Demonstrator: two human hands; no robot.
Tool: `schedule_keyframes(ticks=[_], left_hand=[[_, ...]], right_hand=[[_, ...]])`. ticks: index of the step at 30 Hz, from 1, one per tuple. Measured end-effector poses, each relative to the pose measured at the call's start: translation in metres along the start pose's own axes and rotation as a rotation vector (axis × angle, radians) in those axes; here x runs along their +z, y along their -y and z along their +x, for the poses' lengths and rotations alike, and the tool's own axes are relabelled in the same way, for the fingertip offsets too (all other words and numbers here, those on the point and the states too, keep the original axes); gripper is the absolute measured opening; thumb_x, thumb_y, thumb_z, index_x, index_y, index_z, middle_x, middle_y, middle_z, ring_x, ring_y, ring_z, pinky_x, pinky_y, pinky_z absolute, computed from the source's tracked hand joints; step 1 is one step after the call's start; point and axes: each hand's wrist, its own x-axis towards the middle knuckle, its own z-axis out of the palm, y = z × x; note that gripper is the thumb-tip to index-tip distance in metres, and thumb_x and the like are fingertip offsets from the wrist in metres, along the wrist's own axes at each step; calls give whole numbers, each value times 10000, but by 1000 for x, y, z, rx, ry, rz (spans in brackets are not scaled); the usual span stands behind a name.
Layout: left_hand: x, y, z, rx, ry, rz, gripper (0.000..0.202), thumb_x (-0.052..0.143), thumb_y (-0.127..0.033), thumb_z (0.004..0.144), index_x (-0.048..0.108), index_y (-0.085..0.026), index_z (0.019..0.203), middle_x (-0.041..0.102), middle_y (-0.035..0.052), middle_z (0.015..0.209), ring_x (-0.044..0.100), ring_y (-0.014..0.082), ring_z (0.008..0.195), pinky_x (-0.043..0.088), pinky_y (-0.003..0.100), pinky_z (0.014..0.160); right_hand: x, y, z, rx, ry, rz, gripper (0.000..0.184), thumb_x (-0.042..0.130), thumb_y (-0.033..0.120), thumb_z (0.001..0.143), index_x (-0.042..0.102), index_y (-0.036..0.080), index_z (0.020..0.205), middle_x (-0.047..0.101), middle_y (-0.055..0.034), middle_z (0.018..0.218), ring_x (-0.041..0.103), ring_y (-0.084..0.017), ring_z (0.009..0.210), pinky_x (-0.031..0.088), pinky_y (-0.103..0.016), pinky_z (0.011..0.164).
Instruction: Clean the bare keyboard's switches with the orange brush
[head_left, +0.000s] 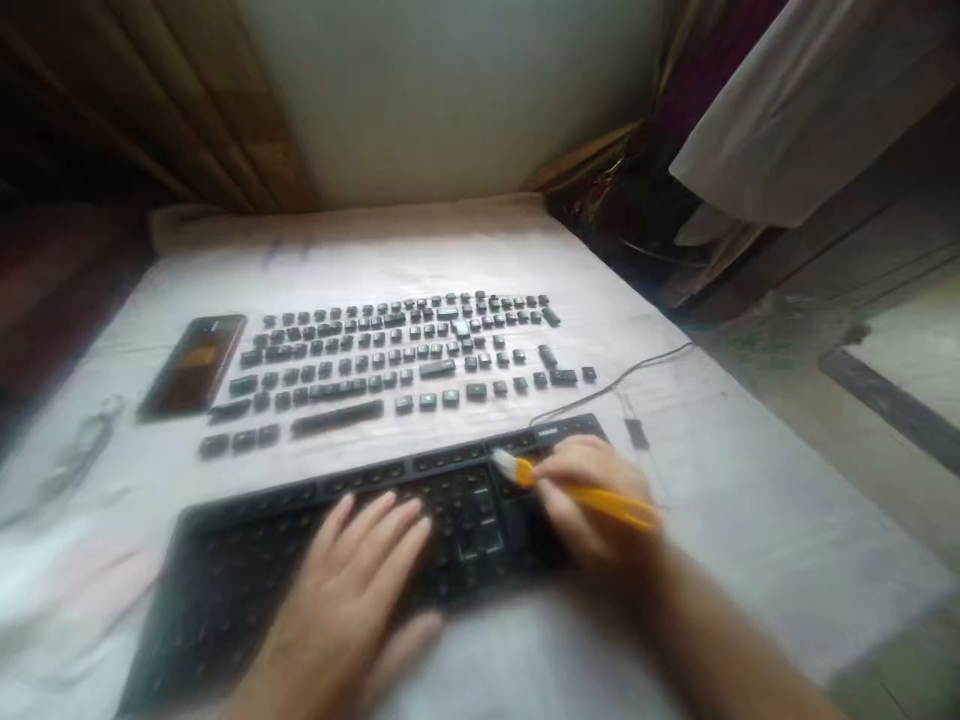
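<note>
White cloth covers the tabletop (750,480), which runs back to a pale wall (450,100); a light fabric (810,110) hangs at the upper right. View is blurred, fine detail not readable. Black keyboard (247,540) lies at the near edge of the tabletop, long side running left to right, its right end angled slightly away from the camera. Most of its key positions look bare, showing dark recessed sockets rather than caps; the blur stops me saying whether any caps are left on it. Its cable (622,378) leaves the far right corner and trails off toward the right edge of the tabletop. Beyond the keyboard, loose black keycaps (390,360) are set out on the cloth in rows that mirror a keyboard layout, apart from the keyboard itself. A dark phone (193,365) lies just left of those rows, screen up. Left hand (360,580): fingers extended and spread, palm down, resting flat on the middle of the keyboard, gripping nothing. Right hand (592,510): fingers curled around a small brush (592,497) with an orange handle, held like a pen. Handle points back toward the right wrist; the pale bristles (504,462) point left and sit at the far edge of the keyboard's right section, at or just above its surface; contact cannot be confirmed.
</note>
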Motion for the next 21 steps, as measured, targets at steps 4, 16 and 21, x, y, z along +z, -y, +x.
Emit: schedule_keyframes(ticks=[4,16,21], left_hand=[[-1,1,-1,-16,11,-7,563,595,-468,943,563,-152,1408,646,86,1424,555,270,1342,234,463,1257],[1,3,-4,-32,30,-29,617,633,-471,919,531,-166,1446,622,97,1455,559,291,1350,319,505,1222],[0,2,-3,-35,17,-26,584,608,-465,936,539,-170,1435,635,89,1440,568,284,1337,306,492,1223]], right_hand=[[-2,2,3,60,-9,79,163,572,86,877,632,235,904,736,2,728,695,-172,612,576,-333,627],[-5,-1,7,50,39,-44,162,577,104,877,641,229,795,718,2,666,665,-161,555,578,-315,633],[-3,2,8,58,62,13,160,577,109,881,653,230,808,741,-7,699,689,-162,579,581,-304,615]])
